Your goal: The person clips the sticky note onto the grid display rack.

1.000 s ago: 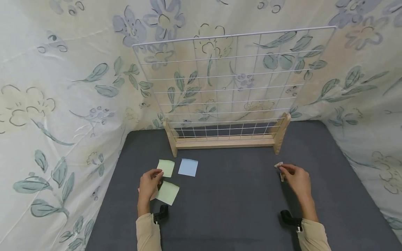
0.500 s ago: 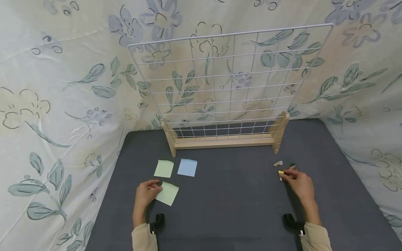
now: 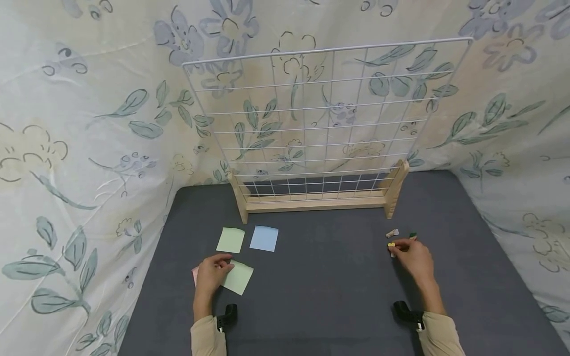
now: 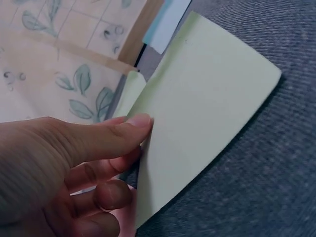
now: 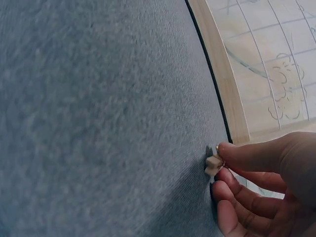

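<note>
Compared with half a second ago, the left hand [image 3: 210, 274] sits slightly farther right, over the near green note; the right hand [image 3: 416, 259] has shifted a little left, carrying a yellow-ended clip [image 3: 391, 245]; a sliver of pink note [image 3: 194, 275], hidden before, now shows at the left of the left hand.

The near green note [image 3: 239, 278] lies to the right of the left hand on the near left part of the table [image 3: 320, 282], its left edge pinched between thumb and fingers, the thumb on top; the right hand's thumb and fingers pinch the small wooden yellow-ended clip at their tips, on the right side of the table.

Around them, a floral cloth [image 3: 80, 148] hangs at the far side and both flanks; before it, at the far edge, stands a white wire grid on a wooden base [image 3: 316, 203]; a far green note [image 3: 230, 240] lies just beyond the left hand, with a blue note [image 3: 264, 239] to its right; a pale clip [image 3: 392, 233] lies just beyond the right fingers; a green-ended piece [image 3: 413, 236] is partly hidden behind the right hand.
</note>
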The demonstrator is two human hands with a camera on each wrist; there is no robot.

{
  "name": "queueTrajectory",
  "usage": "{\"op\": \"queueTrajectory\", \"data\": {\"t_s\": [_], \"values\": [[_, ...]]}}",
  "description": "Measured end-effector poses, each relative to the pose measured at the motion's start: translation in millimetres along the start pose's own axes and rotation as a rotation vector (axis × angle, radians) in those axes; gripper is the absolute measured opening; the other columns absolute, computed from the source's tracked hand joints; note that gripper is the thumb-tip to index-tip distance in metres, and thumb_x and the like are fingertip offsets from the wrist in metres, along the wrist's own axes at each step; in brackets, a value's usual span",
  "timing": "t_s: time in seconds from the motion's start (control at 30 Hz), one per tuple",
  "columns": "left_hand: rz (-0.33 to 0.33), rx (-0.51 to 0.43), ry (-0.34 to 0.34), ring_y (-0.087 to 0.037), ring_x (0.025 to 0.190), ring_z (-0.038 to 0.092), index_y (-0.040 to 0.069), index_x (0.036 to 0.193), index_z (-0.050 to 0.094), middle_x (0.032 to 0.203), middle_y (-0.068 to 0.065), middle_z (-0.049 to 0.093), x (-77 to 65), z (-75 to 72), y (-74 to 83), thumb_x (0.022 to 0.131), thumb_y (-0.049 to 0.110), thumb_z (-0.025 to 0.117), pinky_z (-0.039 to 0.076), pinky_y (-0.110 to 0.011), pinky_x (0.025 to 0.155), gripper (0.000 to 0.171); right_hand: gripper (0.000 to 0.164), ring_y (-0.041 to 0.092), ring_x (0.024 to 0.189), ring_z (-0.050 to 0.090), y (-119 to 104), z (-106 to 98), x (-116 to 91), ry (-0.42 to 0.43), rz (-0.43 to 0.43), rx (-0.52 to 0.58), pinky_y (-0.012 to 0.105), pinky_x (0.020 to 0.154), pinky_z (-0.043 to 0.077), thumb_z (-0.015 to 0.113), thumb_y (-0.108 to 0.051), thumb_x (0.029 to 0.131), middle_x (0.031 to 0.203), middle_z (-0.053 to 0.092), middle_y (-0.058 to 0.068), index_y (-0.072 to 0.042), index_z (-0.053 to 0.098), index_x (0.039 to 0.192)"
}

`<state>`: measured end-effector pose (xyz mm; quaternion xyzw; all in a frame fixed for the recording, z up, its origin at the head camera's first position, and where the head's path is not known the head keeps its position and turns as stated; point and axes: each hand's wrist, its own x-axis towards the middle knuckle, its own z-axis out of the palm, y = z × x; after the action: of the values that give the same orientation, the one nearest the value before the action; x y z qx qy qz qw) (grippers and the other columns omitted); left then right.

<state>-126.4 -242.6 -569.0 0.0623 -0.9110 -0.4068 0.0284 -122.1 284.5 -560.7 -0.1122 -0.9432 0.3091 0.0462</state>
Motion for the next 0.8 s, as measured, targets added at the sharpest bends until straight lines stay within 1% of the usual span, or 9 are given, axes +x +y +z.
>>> {"op": "queueTrajectory", "data": {"t_s": [0.17, 0.27, 0.37, 0.43, 0.5, 0.63, 0.67, 0.73, 0.8], "values": [[0.017, 0.022, 0.003, -0.013, 0.061, 0.048, 0.001, 0.085, 0.075, 0.069, -0.003, 0.063, -0.1, -0.7, -0.8, 0.080, 0.003, 0.079, 0.036, -0.022, 0.052, 0.006, 0.023, 0.032, 0.072, 0.066, -6.9, 1.3, 2.1, 0.027, -0.017, 0.014, 0.044, 0.055, 0.051, 0.073, -0.015, 0.087, 0.086, 0.072, 0.018, 0.005, 0.072, 0.099], [0.001, 0.022, -0.007, -0.012, 0.060, 0.048, 0.001, 0.082, 0.074, 0.069, -0.002, 0.063, -0.7, -2.2, -0.3, 0.080, 0.004, 0.079, 0.037, -0.021, 0.051, 0.006, 0.027, 0.037, 0.077, 0.068, -11.3, 1.4, 3.4, 0.027, -0.035, 0.044, 0.047, 0.060, 0.053, 0.072, -0.013, 0.088, 0.090, 0.072, 0.021, 0.007, 0.069, 0.106], [-0.008, -0.019, -0.033, -0.012, 0.051, 0.047, -0.001, 0.083, 0.073, 0.066, -0.004, 0.061, -1.8, -4.2, 2.2, 0.080, 0.002, 0.079, 0.039, -0.021, 0.044, 0.007, 0.032, 0.039, 0.081, 0.068, -16.1, 1.4, 4.7, 0.014, -0.057, 0.065, 0.048, 0.063, 0.054, 0.071, -0.011, 0.090, 0.093, 0.071, 0.024, 0.010, 0.066, 0.113], [-0.013, -0.059, -0.057, -0.012, 0.047, 0.047, -0.002, 0.083, 0.073, 0.063, -0.005, 0.059, -2.7, -5.6, 4.5, 0.080, -0.001, 0.078, 0.041, -0.021, 0.039, 0.006, 0.031, 0.038, 0.081, 0.068, -19.5, 1.4, 5.4, 0.013, -0.075, 0.067, 0.045, 0.062, 0.055, 0.071, -0.010, 0.090, 0.094, 0.071, 0.025, 0.011, 0.067, 0.113], [-0.026, -0.115, -0.082, -0.014, 0.045, 0.050, -0.003, 0.084, 0.072, 0.062, -0.007, 0.059, -3.1, -6.4, 6.9, 0.080, -0.003, 0.077, 0.047, -0.023, 0.036, 0.006, 0.027, 0.035, 0.079, 0.067, -23.6, 1.7, 6.6, 0.019, -0.096, 0.070, 0.041, 0.061, 0.054, 0.072, -0.011, 0.089, 0.093, 0.072, 0.023, 0.009, 0.070, 0.108], [-0.069, -0.273, -0.116, -0.022, 0.057, 0.064, -0.006, 0.086, 0.071, 0.071, -0.013, 0.066, -2.6, -6.8, 11.2, 0.082, -0.009, 0.073, 0.060, -0.031, 0.046, 0.005, 0.023, 0.032, 0.077, 0.068, -34.2, 3.9, 9.7, 0.010, -0.141, 0.090, 0.037, 0.059, 0.055, 0.072, -0.012, 0.090, 0.093, 0.072, 0.021, 0.005, 0.073, 0.104], [-0.078, -0.309, -0.122, -0.025, 0.059, 0.066, -0.007, 0.087, 0.070, 0.074, -0.015, 0.067, -2.1, -6.9, 12.4, 0.083, -0.010, 0.072, 0.061, -0.033, 0.048, 0.005, 0.023, 0.032, 0.078, 0.069, -37.5, 4.8, 10.7, 0.006, -0.146, 0.093, 0.039, 0.059, 0.055, 0.072, -0.012, 0.090, 0.094, 0.072, 0.021, 0.005, 0.073, 0.105], [-0.096, -0.370, -0.136, -0.029, 0.062, 0.069, -0.008, 0.089, 0.070, 0.078, -0.018, 0.070, -1.1, -7.0, 15.2, 0.084, -0.010, 0.070, 0.060, -0.031, 0.048, 0.006, 0.025, 0.033, 0.079, 0.069, -44.5, 6.6, 12.4, -0.009, -0.148, 0.108, 0.039, 0.060, 0.056, 0.071, -0.014, 0.091, 0.095, 0.072, 0.021, 0.005, 0.072, 0.107], [-0.103, -0.418, -0.145, -0.032, 0.062, 0.070, -0.010, 0.091, 0.069, 0.081, -0.021, 0.070, 0.3, -6.1, 18.0, 0.084, -0.010, 0.069, 0.062, -0.032, 0.050, 0.007, 0.026, 0.032, 0.078, 0.069, -51.6, 9.3, 14.1, -0.014, -0.145, 0.124, 0.037, 0.059, 0.055, 0.070, -0.015, 0.092, 0.095, 0.072, 0.021, 0.005, 0.072, 0.108]]}}
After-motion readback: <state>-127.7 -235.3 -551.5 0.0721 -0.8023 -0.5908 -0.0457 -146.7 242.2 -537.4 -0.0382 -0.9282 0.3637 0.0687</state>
